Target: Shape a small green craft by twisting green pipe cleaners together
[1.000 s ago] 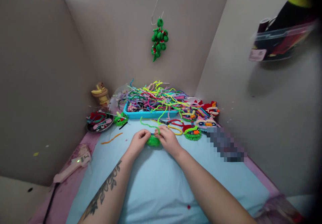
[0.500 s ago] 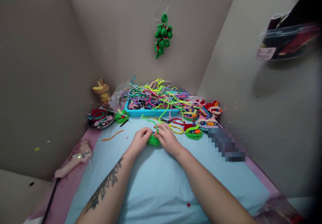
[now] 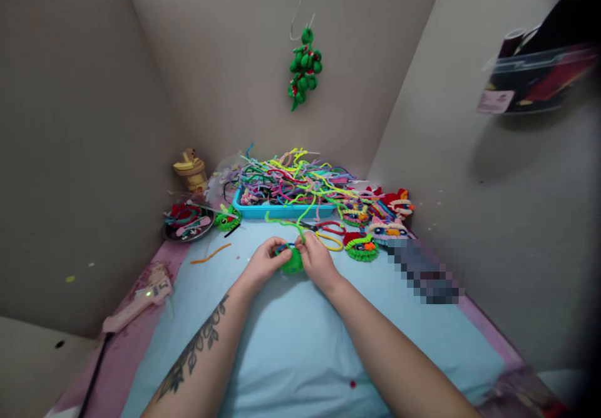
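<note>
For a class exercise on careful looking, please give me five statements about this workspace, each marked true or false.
1. The green fuzzy piece is between the left hand and right hand. True.
2. The blue tray is empty. False: colourful fuzzy stems are heaped in it.
3. An orange strip lies on the blue cloth. True.
4. The right hand holds the scissors. False: they lie beyond it.
5. The pink glue gun is at the left. True.
</note>
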### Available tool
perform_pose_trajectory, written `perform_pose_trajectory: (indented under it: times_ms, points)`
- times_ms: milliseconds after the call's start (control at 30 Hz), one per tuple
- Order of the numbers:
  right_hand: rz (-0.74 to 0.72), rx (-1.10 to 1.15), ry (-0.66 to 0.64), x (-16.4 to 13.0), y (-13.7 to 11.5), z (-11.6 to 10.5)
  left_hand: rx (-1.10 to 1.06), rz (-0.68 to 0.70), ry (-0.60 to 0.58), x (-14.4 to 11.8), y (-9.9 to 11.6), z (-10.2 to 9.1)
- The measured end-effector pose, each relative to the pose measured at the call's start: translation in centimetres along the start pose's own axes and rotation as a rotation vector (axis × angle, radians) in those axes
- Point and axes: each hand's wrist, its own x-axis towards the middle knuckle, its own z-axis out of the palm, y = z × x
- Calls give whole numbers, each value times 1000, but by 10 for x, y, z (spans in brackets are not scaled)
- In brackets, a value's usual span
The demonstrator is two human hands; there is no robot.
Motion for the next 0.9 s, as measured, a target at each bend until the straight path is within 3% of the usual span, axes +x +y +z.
perform_pose_trajectory:
  times_ms: [200,367,467,700,900]
  points:
    - [-23,68,9,1,-5,-4,-158,-103,44,0,3,-2]
    - [-50,162,65,1,-13,-9,-151,-115,55,3,-2,-3]
    - [58,280,45,3,-11,-10,-170,-106,78,4,-3,-5]
    - [453,891,-154,8,5,-5,-303,-105,45,3,-1,-12]
    - [576,999,-105,7,-1,-3,-272,-80,16,2,0,-7]
